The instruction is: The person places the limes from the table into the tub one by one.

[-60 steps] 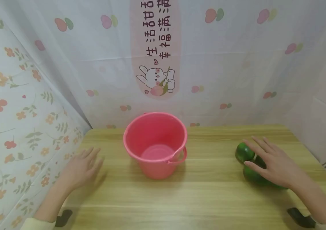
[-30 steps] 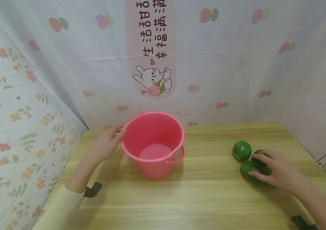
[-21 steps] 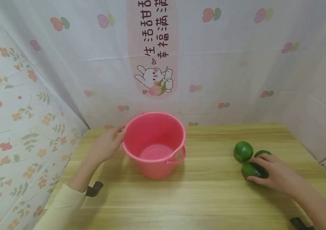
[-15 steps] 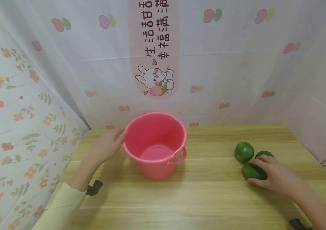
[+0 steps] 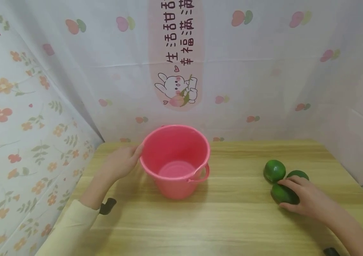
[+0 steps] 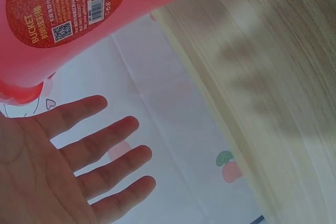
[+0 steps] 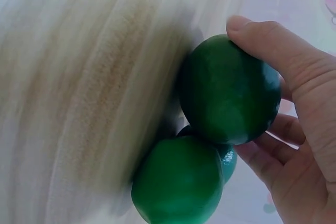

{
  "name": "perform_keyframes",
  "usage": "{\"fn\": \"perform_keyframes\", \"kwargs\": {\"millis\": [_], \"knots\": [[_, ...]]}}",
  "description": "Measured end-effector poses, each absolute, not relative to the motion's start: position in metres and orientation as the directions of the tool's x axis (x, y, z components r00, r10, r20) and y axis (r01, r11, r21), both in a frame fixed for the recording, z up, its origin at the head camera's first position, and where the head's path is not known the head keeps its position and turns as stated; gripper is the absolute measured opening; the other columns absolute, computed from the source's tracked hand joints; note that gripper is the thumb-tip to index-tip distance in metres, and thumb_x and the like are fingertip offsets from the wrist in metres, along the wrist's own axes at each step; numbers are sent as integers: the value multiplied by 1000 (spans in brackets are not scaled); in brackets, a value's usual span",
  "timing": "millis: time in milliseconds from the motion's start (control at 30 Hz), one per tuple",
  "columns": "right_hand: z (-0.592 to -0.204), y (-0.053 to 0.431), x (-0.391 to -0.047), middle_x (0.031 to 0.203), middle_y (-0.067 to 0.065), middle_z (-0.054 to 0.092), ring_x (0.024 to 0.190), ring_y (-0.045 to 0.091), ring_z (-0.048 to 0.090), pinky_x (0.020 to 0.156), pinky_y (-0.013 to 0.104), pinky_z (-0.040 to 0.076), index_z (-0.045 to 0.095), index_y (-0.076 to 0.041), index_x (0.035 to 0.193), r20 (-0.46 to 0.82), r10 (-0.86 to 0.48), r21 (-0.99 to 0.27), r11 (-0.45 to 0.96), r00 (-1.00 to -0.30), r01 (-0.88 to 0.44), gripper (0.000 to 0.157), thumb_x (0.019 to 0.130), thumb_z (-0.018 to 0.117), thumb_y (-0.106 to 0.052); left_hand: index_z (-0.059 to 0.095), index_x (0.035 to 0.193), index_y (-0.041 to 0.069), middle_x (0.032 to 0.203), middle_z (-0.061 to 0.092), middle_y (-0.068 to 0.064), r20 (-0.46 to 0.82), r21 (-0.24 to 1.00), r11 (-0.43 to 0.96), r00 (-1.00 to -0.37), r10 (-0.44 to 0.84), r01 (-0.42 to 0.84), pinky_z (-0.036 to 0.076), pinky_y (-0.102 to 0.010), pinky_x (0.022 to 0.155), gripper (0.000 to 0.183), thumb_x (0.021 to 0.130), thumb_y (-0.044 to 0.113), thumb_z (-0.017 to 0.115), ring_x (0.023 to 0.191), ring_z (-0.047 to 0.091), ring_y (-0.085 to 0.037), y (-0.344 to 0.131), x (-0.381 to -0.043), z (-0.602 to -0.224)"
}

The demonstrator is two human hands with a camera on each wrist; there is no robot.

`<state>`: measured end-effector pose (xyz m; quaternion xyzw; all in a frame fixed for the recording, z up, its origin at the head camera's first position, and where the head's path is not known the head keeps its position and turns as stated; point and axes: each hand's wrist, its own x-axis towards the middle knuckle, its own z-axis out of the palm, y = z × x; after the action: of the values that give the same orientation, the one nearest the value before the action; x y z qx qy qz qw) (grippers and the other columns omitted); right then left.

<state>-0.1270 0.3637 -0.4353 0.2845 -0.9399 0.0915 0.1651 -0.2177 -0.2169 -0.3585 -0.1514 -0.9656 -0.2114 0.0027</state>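
Fruit [image 5: 282,194], green and oval, sits on or barely above the counter [image 5: 200,227], between the thumb and curled fingers of the right hand [image 5: 310,199], the nearer hand, which grips it from both sides. Its long axis seems to run roughly left to right, toward the palm. A second fruit [image 5: 274,170] and a third [image 5: 299,174] lie just beyond. Well to the left stands the pink bucket [image 5: 175,190]; the left hand [image 5: 119,163] is at its rim, fingers straight, spread, and gripping nothing.

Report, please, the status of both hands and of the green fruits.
Left hand at pink bucket, fingers straight. Right hand gripping one green fruit. Two other green fruits close beside it, possibly in the way.
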Motion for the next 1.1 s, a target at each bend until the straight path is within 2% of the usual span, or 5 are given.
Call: {"fn": "perform_keyframes", "kwargs": {"millis": [267,433,700,900,1100], "knots": [[-433,364,-125,107,9,61,89,25,62,63,41,57,69,-6,112,400,-521,-96,794,-754,-600,69,54,101,-27,58,145,14,133,64,-13,62,390,878,-959,275,277,45,-63,97,75,106,63,16,122,59,-39,-211,-217,-356],[-425,362,-126,109,4,59,88,16,60,64,36,57,68,-7,117,394,-517,-154,778,-760,-609,69,59,100,-27,59,143,12,132,64,-14,63,391,876,-958,279,281,45,-63,97,75,107,61,16,122,59,-40,-210,-216,-356],[-413,356,-133,113,6,62,93,27,63,65,37,57,67,-7,123,422,-490,-225,758,-763,-612,71,62,99,-23,60,140,6,131,64,-17,48,391,880,-960,274,271,46,-63,95,78,107,60,14,122,59,-40,-213,-214,-357],[-407,349,-140,111,3,64,88,19,64,64,34,57,66,-7,124,460,-482,-231,746,-745,-625,72,61,99,-19,61,139,6,130,64,-17,56,392,880,-961,270,270,46,-64,94,78,107,60,15,121,59,-40,-215,-214,-360],[-402,345,-142,116,5,64,90,20,64,65,32,57,64,-9,129,434,-462,-277,748,-773,-603,74,65,98,-19,58,144,9,135,62,-16,58,395,875,-958,280,280,44,-65,96,79,106,62,13,123,58,-40,-215,-217,-361]]}}
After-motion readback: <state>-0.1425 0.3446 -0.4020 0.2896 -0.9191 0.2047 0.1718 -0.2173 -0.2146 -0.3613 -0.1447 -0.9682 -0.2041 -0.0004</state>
